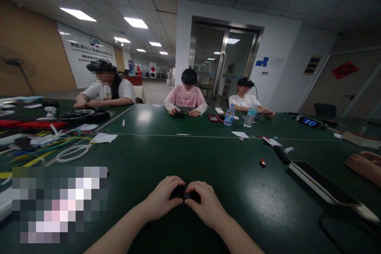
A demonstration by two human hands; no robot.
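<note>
My left hand [166, 196] and my right hand [204, 200] meet over the green table [143, 230], low in the middle of the head view. Between their fingertips is a small black object [186, 194], pinched from both sides. Thumbs and forefingers cover most of it, so its kind cannot be made out. Both hands are closed round it, close to the tabletop. To the right of them lies a small red and black item [262, 162].
Cables and a white coil [73, 153] crowd the left side. A flat dark-screened device [324, 180] with a cord lies right. Water bottles [229, 115], papers [104, 138] and a lit clock [309, 122] are farther off. Several people sit around; another person's hand [361, 166] rests at the right edge.
</note>
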